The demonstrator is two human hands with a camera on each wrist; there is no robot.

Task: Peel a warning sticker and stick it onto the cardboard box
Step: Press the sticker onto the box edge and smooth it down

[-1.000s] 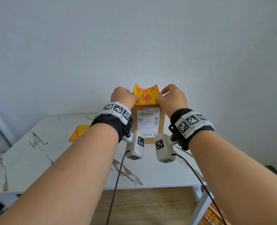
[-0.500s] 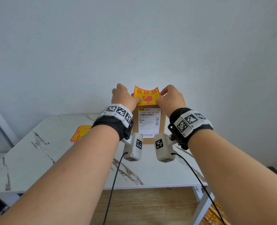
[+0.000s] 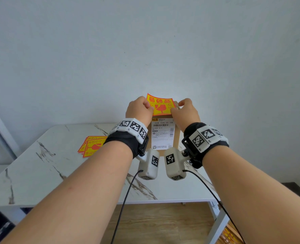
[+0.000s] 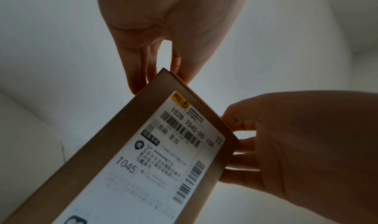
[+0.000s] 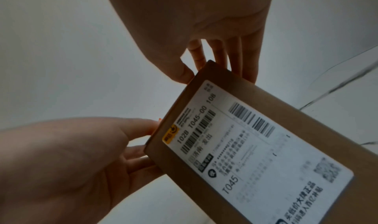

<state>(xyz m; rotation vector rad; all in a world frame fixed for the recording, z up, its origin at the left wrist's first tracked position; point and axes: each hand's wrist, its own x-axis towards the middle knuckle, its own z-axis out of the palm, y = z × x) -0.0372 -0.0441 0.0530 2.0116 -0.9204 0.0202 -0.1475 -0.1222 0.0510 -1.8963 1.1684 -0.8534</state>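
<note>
pressing down now, the left hand (image 3: 140,110) and right hand (image 3: 185,111) each pinch a side edge of the warning sticker (image 3: 160,105), which has dropped a little since a second ago and sits across the top end of the cardboard box (image 3: 177,138), just above its shipping label (image 3: 162,133). the box stands at the table's (image 3: 40,166) far edge. likely next: smoothing it flat. spare stickers (image 3: 91,147) lie near the far left corner.
</note>
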